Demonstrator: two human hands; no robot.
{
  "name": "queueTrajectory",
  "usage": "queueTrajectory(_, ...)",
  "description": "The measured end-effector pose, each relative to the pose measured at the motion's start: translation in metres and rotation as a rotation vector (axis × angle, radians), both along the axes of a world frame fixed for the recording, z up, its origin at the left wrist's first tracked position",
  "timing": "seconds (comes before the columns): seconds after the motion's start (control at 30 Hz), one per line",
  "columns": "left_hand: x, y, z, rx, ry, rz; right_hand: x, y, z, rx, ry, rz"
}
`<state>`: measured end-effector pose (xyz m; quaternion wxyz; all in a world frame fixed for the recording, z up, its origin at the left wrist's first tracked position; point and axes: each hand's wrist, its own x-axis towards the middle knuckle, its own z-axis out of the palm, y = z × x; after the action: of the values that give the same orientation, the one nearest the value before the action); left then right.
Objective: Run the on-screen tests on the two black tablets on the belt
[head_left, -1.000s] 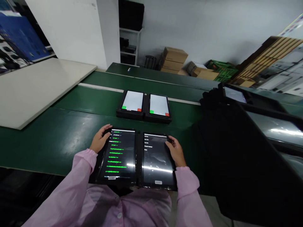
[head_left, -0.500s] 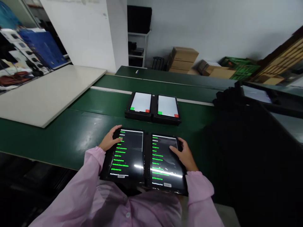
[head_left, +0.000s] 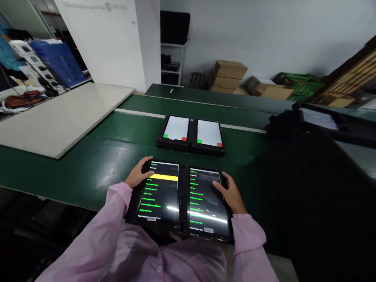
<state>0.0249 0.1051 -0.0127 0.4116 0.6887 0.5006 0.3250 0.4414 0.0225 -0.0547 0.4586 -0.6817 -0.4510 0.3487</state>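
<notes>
Two black tablets lie side by side at the near edge of the green bench. The left tablet shows green text lines and one yellow highlighted row. My left hand grips its upper left corner, thumb resting on the screen. The right tablet shows a similar list of green lines. My right hand holds its right edge, thumb lying on the glass. Both arms wear pink sleeves.
Two more tablets with white screens lie farther back on the green bench. A white board lies at the left. Black trays rise at the right. Cardboard boxes and green crates stand by the far wall.
The right tablet's screen went from a short white menu to a long green list. A yellow highlighted row appeared on the left tablet. The view shifted left; both hands kept their places.
</notes>
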Motion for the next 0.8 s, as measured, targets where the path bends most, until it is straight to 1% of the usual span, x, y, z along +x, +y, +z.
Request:
queueTrajectory(0.1, 0.005, 0.004, -0.001, -0.002, -0.065, 0.023, 0.0, 0.006, -0.004, 0.009, 0.049, -0.034)
queueTrajectory(0.2, 0.01, 0.005, -0.002, 0.033, -0.073, 0.147, -0.001, 0.008, -0.003, 0.023, 0.058, -0.072)
queueTrajectory(0.27, 0.008, -0.006, -0.003, 0.059, -0.053, 0.24, -0.001, -0.001, 0.0, 0.035, 0.051, -0.102)
queueTrajectory(0.33, 0.001, -0.031, -0.007, 0.063, 0.016, 0.294, 0.0, -0.021, 0.003, 0.034, 0.015, -0.118)
queueTrajectory(0.4, -0.008, -0.069, -0.012, 0.047, 0.12, 0.326, 0.0, -0.05, 0.004, -0.002, -0.032, -0.1)
queueTrajectory(0.43, -0.013, -0.09, -0.015, 0.025, 0.139, 0.344, -0.001, -0.065, 0.004, -0.032, -0.048, -0.085)
queueTrajectory(0.5, -0.017, -0.128, -0.019, -0.038, 0.127, 0.369, -0.006, -0.09, 0.003, -0.083, -0.049, -0.078)
queueTrajectory(0.57, -0.016, -0.154, -0.02, -0.116, 0.071, 0.419, -0.013, -0.105, 0.0, -0.09, -0.023, -0.109)
queueTrajectory(0.63, -0.012, -0.165, -0.018, -0.186, -0.021, 0.487, -0.018, -0.112, -0.005, -0.079, 0.008, -0.149)
queueTrajectory(0.73, -0.008, -0.169, -0.011, -0.264, -0.208, 0.525, -0.019, -0.118, -0.016, -0.08, 0.05, -0.177)
queueTrajectory(0.8, -0.008, -0.17, -0.005, -0.294, -0.3, 0.544, -0.015, -0.124, -0.022, -0.034, 0.045, -0.164)
